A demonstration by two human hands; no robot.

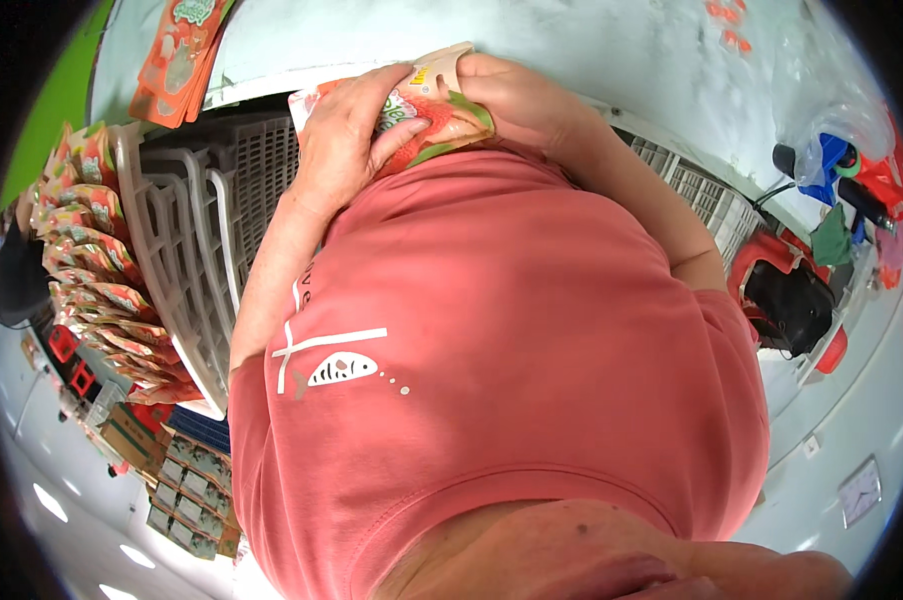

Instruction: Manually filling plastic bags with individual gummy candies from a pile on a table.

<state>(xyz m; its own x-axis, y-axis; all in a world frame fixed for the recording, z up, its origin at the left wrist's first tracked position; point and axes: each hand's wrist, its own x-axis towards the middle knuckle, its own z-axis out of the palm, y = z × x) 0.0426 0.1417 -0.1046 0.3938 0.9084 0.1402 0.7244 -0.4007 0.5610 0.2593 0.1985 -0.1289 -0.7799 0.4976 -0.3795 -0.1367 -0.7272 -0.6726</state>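
Close to my chest, at the table's edge, I hold a printed snack pouch (pixel 439 122) in red, orange, cream and green. Across its left part lies my left hand (pixel 343 135), the thumb pressed on the front and the fingers curled over the upper side. My right hand (pixel 519 98) grips the pouch's right end, which is cream-coloured. Its fingertips are partly hidden by the pouch, so whether they reach inside cannot be seen. What the pouch contains is hidden too.
Flat orange pouches (pixel 176 75) lie stacked on the pale table (pixel 591 45) at upper left. Filled pouches (pixel 106 260) crowd beside plastic crates (pixel 181 215) at left. A white basket (pixel 706 200) stands at right, near a black bag (pixel 791 305) and clear plastic bags (pixel 841 85).
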